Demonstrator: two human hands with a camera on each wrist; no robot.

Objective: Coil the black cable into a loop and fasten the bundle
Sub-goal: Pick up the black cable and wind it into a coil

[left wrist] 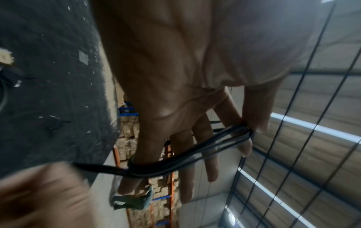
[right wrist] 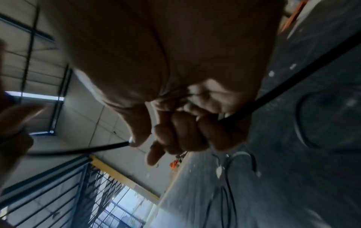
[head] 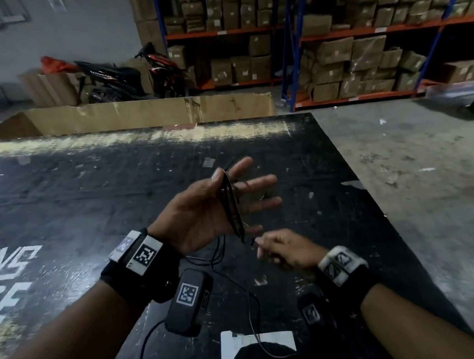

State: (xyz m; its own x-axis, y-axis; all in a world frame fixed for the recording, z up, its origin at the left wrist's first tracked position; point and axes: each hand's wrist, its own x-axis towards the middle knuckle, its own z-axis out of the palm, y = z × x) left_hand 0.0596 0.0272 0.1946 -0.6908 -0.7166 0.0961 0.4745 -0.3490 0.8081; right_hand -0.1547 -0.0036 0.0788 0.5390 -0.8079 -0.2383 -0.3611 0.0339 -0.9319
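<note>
The black cable (head: 232, 205) is wound in several turns across the straight, spread fingers of my left hand (head: 198, 215), held palm-up above the table. In the left wrist view the coil (left wrist: 195, 152) runs from the little finger to the index finger, where the thumb (left wrist: 255, 117) pinches it. My right hand (head: 283, 250) sits just below the coil, fingers curled, pinching the free strand. The right wrist view shows this strand (right wrist: 293, 80) passing through the closed right hand (right wrist: 185, 131) and out by the thumb.
The black scuffed table (head: 86, 193) lies under both hands, with the loose cable tail (head: 254, 308) trailing across it to a white label (head: 274, 340) at the near edge. A big cardboard box (head: 137, 113) stands beyond the far edge. Concrete floor (head: 432, 175) lies to the right.
</note>
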